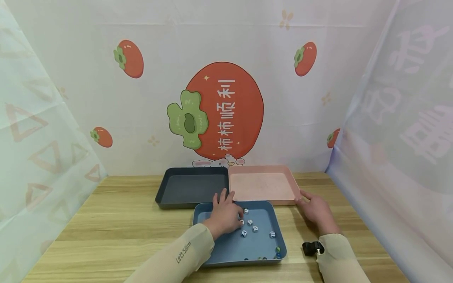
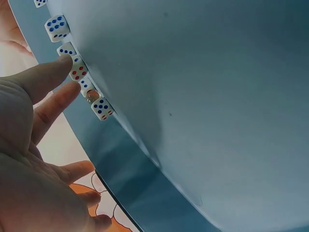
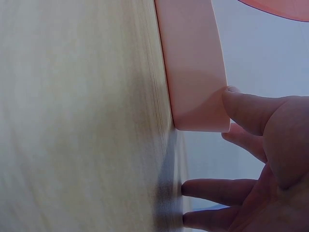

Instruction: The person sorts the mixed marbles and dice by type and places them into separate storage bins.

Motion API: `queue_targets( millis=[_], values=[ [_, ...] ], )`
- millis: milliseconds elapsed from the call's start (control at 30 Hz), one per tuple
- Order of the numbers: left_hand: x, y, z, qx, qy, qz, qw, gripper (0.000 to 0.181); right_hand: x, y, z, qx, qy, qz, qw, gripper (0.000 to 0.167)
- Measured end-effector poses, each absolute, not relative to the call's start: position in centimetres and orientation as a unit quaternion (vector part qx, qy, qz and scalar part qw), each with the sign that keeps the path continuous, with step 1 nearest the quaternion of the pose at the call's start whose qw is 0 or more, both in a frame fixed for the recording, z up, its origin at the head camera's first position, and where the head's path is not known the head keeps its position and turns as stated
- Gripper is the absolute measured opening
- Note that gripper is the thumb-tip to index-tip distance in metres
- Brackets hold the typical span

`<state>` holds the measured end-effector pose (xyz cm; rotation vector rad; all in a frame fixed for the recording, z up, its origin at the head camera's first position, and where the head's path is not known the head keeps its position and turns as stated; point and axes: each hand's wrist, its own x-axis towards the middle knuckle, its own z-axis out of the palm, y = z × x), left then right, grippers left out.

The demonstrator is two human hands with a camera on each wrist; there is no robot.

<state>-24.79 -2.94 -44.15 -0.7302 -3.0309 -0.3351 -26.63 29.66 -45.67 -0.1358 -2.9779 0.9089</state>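
The left hand (image 1: 224, 217) reaches into the blue tray (image 1: 260, 247), its other fingers spread, thumb and forefinger a little apart at the dice (image 1: 255, 228); I cannot tell whether they grip 1; the right hand (image 1: 316, 210) has its fingers extended and parted, the thumb touching the rim of the pink tray (image 1: 263, 186) at its near right corner; 1 black device (image 1: 312, 248) sits at the right wrist, beside the cuff.

At least 6 white dice lie in the blue tray, most near the left hand, 1 toward the right wall; marbles (image 1: 277, 249) rest along its near wall and in its near right corner; behind it stand the dark tray (image 1: 198, 188), on the left, and the pink tray, side by side on the wood-grain table (image 1: 124, 224).

Beyond the table hangs a white cloth (image 1: 159, 51), printed with 1 big red persimmon (image 1: 244, 114) and 4 smaller ones.
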Motion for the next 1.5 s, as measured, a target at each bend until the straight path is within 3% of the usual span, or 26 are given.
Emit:
queue_targets(
  millis=[200,433,1500],
  values=[
    [-24.9,-2.9,-44.5,-0.24,-0.967,-0.082,0.014,0.019,-26.7,29.7,-45.8,-0.039,-0.955,0.294,0.016,0.057],
    [-24.8,-2.9,-44.4,-0.246,-0.967,-0.062,0.017,0.004,-26.6,29.7,-45.6,-0.038,-0.955,0.295,0.015,0.057],
    [-25.6,-4.1,-43.3,-0.187,-0.966,-0.179,-0.007,0.007,-26.5,29.6,-45.5,-0.057,-0.952,0.301,-0.008,0.061]
  ],
)
